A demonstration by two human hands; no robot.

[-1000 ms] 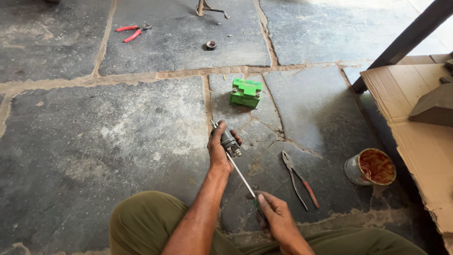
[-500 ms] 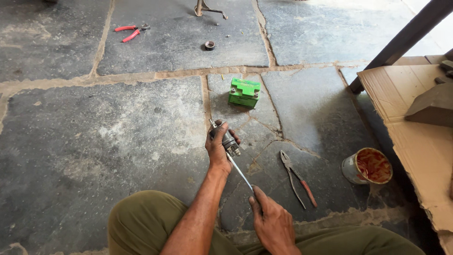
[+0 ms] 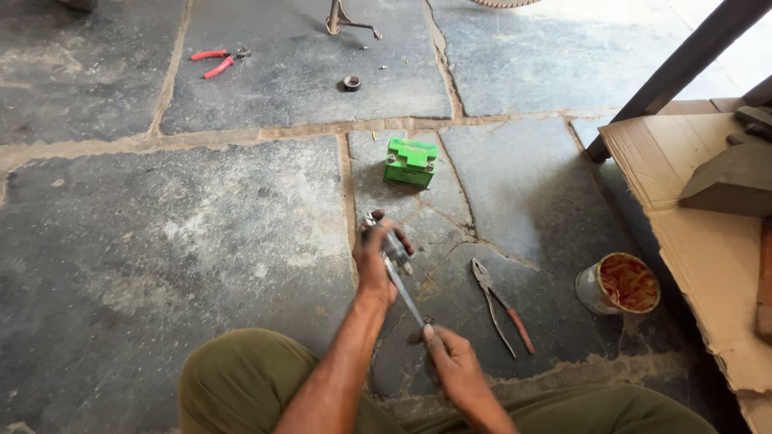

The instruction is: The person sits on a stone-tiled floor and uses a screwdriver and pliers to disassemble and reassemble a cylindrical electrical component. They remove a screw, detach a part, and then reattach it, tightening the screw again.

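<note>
My left hand [image 3: 375, 259] grips a small metal part [image 3: 392, 247] held just above the stone floor. A thin metal rod [image 3: 406, 296] runs from that part down to my right hand [image 3: 452, 366], whose fingers are closed on the rod's near end. Both hands are over my knees in olive trousers [image 3: 241, 382]. A pair of pliers [image 3: 501, 305] with a red handle lies on the floor just right of my hands. A small green box-shaped battery [image 3: 411, 161] sits farther out, beyond my left hand.
A rusty tin can [image 3: 618, 284] stands to the right, next to flattened cardboard [image 3: 691, 233] with a grey block on it. Red-handled pliers [image 3: 214, 62] and a small ring [image 3: 351, 83] lie far off. A dark post [image 3: 683, 68] leans at upper right.
My right hand has slid a little left along the rod; my left hand keeps hold of the metal part in nearly the same spot.
</note>
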